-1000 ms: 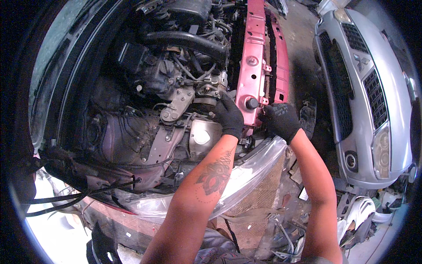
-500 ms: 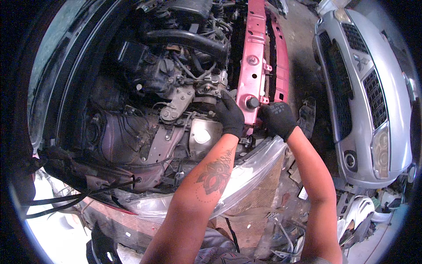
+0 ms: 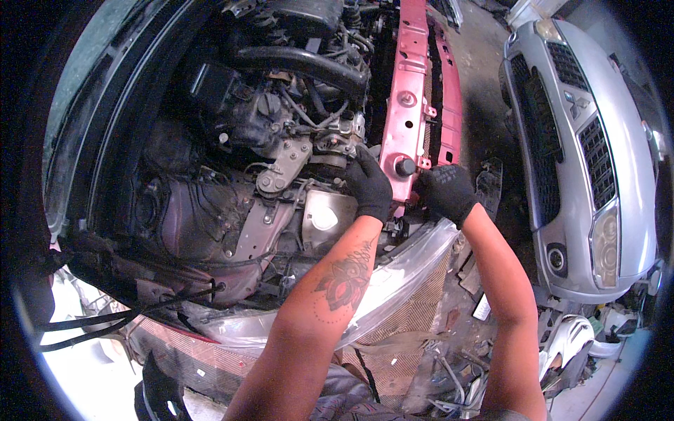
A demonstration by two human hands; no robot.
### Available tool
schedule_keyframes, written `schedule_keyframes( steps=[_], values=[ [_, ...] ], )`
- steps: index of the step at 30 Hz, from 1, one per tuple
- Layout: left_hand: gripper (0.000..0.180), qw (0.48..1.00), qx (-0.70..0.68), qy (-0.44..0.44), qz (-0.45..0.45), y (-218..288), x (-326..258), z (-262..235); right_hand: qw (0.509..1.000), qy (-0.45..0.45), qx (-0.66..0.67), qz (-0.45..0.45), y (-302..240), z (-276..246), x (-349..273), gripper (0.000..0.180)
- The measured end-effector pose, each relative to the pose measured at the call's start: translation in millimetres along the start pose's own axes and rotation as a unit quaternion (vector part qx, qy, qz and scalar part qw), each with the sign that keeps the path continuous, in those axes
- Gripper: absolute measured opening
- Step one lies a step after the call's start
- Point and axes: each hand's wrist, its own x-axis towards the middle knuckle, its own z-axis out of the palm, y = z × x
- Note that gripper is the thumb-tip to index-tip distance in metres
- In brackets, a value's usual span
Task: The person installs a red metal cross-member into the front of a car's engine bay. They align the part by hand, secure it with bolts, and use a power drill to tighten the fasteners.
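Note:
My left hand [image 3: 369,188], in a black glove, reaches into the gap between the engine [image 3: 263,105] and the pink radiator support [image 3: 401,133]. Its fingers are apart and extend toward the engine's metal fittings, with some tips hidden in shadow. On the other side of the support, my right hand [image 3: 447,194], also gloved in black, is bent with its fingers curled in beside the metal. What those fingers grip is out of sight. A round black cap [image 3: 405,166] sits on the pink support between my two hands.
A silver front bumper with grilles [image 3: 586,161] stands at the right. Clear plastic film [image 3: 382,288] drapes over the near edge of the car, above patterned matting [image 3: 407,330]. Loose parts [image 3: 569,344] lie on the floor at the lower right. Black straps [image 3: 105,326] stretch across the left.
The view has shifted slightly. Both hands stay at nearly the same places on either side of the pink support, with my right hand turned a little.

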Motion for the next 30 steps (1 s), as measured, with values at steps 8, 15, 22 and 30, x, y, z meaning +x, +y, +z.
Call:
schedule_keyframes(
  steps=[8, 15, 22, 30],
  values=[
    [0.056, 0.998, -0.024, 0.0, -0.054, -13, 6, 6, 0.982, 0.164, 0.039, -0.08, 16, 39, 8, 0.026],
    [0.052, 0.901, 0.358, 0.112, 0.219, -54, -11, 26, 0.963, 0.238, 0.104, -0.067, 6, 39, 0, 0.021],
    [0.049, 0.999, -0.004, 0.032, 0.031, -31, -15, 22, 0.981, 0.089, 0.161, 0.066, -13, 31, -6, 0.014],
    [0.046, 0.996, 0.031, 0.05, 0.069, -32, -16, 21, 0.879, 0.247, 0.386, 0.134, 14, 102, -4, 0.016]
  ],
)
